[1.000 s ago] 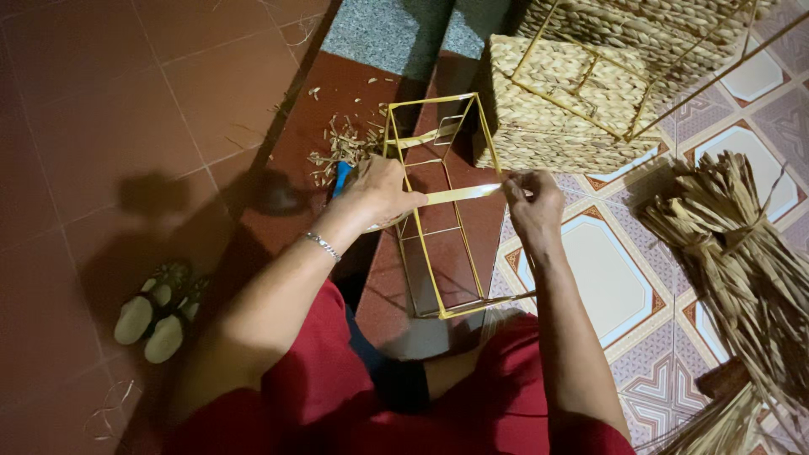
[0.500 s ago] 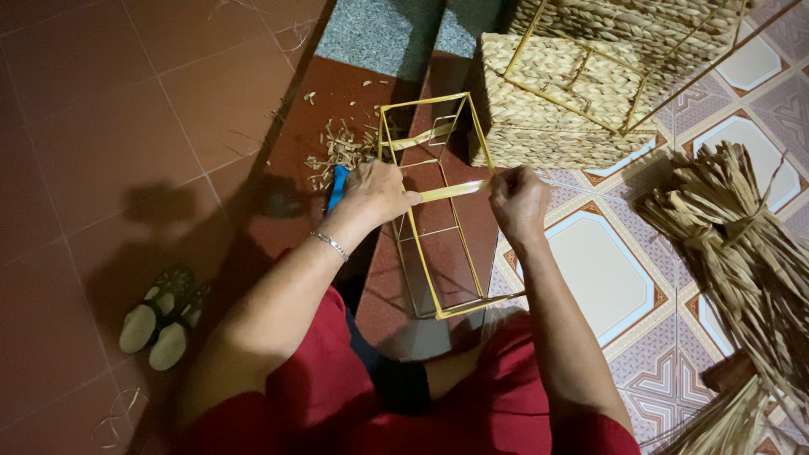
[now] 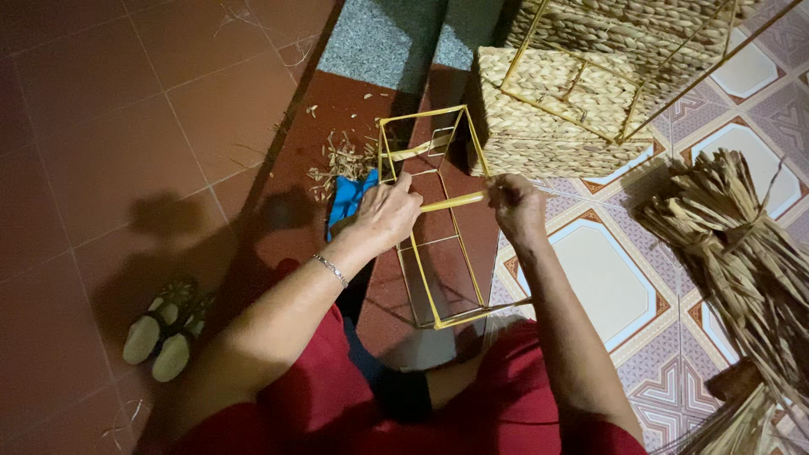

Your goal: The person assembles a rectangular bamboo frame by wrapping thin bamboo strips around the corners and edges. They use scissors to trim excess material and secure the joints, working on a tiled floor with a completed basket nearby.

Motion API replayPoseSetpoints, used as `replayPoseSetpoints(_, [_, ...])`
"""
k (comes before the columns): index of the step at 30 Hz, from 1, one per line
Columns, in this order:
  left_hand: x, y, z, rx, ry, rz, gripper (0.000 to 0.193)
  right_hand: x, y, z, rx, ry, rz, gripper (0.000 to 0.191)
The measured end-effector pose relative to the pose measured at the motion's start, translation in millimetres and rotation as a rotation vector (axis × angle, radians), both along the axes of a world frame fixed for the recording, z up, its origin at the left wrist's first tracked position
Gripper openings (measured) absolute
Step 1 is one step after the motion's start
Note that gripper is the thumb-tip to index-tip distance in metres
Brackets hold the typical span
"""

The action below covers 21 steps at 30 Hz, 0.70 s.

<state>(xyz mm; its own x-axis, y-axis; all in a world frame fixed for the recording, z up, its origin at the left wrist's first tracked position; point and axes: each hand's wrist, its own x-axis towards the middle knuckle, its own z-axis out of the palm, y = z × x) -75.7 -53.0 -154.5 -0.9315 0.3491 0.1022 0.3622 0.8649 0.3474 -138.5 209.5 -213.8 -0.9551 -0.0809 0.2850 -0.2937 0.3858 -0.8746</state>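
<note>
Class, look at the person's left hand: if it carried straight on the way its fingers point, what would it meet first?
The left hand points up and right across the yellow wire frame, so probably the frame's far bars, then the woven basket beyond; depth is unclear.

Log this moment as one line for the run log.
left hand: grips yellow wire frame | right hand: pulls straw strip taut across frame | nearby: woven baskets, straw bundle

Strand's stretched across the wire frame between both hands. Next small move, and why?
Probably draw the strand taut with the right hand and fold it round the yellow wire frame: the left hand pins one end at a bar, and the frame is otherwise almost bare.
</note>
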Motion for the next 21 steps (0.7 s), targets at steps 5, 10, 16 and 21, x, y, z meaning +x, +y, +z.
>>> replayPoseSetpoints(5, [-3.7,0.0,-4.8,0.059,-0.003,-0.006,0.022,11.2,10.0,29.8,0.402,0.376,0.181,0.015])
replayPoseSetpoints(10, [-11.7,8.4,-28.4,-0.089,0.131,-0.046,0.008,15.6,9.4,51.0,0.711,0.344,0.193,0.009])
replayPoseSetpoints(16, [-18.4,16.6,-37.1,-0.236,0.102,-0.107,0.007,4.8,5.7,52.7,1.028,0.333,0.277,0.009])
replayPoseSetpoints(21, [-15.0,8.3,-8.4,-0.017,-0.170,0.075,0.018,17.0,2.7,64.1,1.128,0.625,0.176,0.021])
